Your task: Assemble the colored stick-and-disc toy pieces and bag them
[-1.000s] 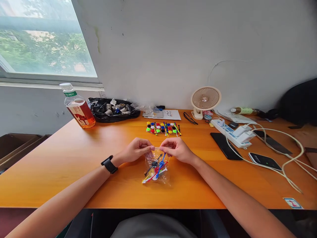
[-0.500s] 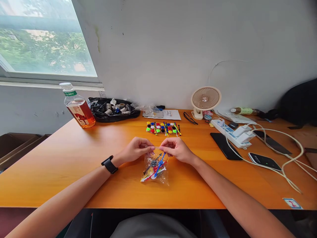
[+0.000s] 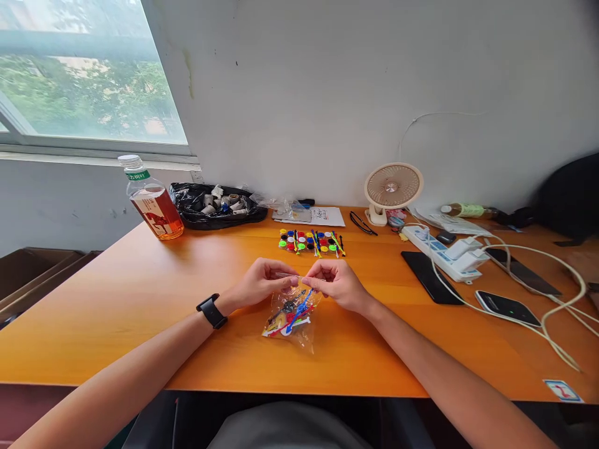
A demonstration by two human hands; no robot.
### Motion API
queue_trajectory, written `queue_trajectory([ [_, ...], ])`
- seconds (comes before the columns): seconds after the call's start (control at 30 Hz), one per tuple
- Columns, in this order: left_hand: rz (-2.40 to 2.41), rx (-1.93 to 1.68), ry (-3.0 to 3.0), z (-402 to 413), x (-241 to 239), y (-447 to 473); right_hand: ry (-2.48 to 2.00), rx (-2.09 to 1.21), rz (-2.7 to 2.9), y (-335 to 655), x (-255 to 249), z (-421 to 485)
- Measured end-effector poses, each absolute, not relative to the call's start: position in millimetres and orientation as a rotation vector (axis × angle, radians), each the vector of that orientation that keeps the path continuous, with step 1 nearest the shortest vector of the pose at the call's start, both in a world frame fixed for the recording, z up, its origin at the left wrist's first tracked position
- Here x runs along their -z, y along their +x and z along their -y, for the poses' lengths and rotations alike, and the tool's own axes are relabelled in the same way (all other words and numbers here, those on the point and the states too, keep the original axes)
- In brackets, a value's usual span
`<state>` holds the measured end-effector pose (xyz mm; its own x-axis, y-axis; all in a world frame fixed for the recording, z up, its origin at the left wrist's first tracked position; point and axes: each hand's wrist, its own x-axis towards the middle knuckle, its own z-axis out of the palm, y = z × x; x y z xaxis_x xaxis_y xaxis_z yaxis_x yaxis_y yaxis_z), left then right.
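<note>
A small clear plastic bag (image 3: 290,315) with coloured sticks and discs inside lies on the orange table (image 3: 116,299), just in front of me. My left hand (image 3: 262,284) pinches the bag's top edge from the left. My right hand (image 3: 334,284) pinches the same edge from the right, fingertips almost meeting. A black watch (image 3: 211,310) sits on my left wrist. Farther back lies a laid-out group of coloured discs and sticks (image 3: 311,242).
A bottle of amber drink (image 3: 152,199) and a black bag of small parts (image 3: 215,204) stand at the back left. A small fan (image 3: 392,190), papers (image 3: 318,216), a power strip (image 3: 444,251), phones (image 3: 508,307) and cables (image 3: 552,324) fill the right side.
The bag's lower end has swung slightly left and up while both hands keep pinching its top. The view has shifted a little.
</note>
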<state>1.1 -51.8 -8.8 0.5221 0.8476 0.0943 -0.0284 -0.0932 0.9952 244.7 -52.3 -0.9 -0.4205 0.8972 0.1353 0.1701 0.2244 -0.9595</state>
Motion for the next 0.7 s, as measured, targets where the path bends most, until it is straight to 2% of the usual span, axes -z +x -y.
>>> queue_trajectory([
  [0.2,-0.827,-0.854,1.53,42,2,-9,-0.992,-1.283,1.721,245,5,49],
  [0.33,-0.964,-0.917,1.608,22,-10,-38,-1.021,-1.184,1.722,251,9,41],
  [0.53,-1.302,-1.124,1.789,-6,-25,-96,-1.099,-0.784,2.004,257,14,38],
  [0.7,-1.807,-1.385,2.263,-2,-36,-115,-1.001,-0.504,2.281,258,16,40],
])
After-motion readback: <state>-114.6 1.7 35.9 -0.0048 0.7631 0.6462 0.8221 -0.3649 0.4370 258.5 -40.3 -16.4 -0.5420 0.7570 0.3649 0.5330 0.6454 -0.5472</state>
